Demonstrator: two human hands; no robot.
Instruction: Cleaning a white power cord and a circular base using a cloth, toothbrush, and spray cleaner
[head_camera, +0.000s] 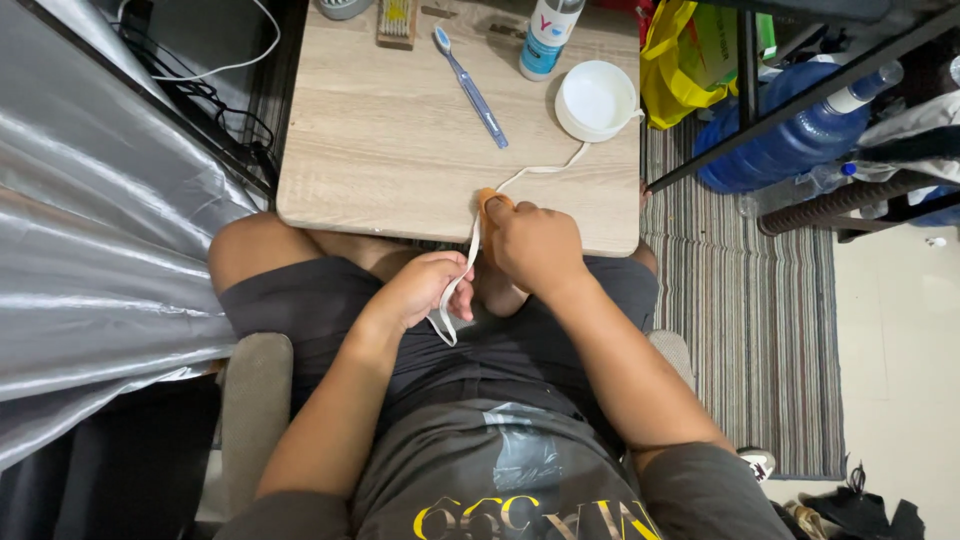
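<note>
Hands meet at the near edge of the wooden worktop (400, 150), over the person's lap. The right hand (535, 245) is closed around a small orange object (490, 197) at its fingertips, most of it hidden, and the left hand (425, 290) pinches a flat white strap (452, 300) that loops below it. From the hands the strap runs toward one o'clock to a white bowl (595, 100). It looks light, limp and thin, likely to slip or twist, so a pinch close to the working end seems best. A blue toothbrush (470, 85) lies at twelve o'clock, with a white-and-blue bottle (547, 40) beyond it.
</note>
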